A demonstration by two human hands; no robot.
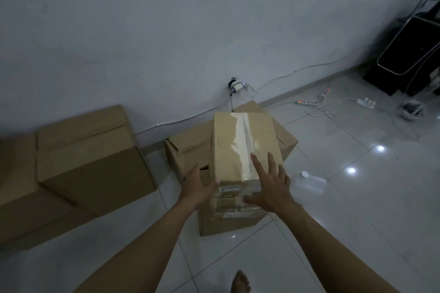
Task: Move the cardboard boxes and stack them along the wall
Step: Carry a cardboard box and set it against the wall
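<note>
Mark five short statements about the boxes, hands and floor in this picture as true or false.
1. Shiny tape runs along the top of the taped box. True.
2. The left hand and the right hand are both open at the taped box's near end. True.
3. The taped box sits alone, away from any other box. False: a lower box lies right behind it, by the wall.
4. The plastic bottle stands on top of the taped box. False: it lies on the floor to the box's right.
5. A power strip lies on the floor. True.
</note>
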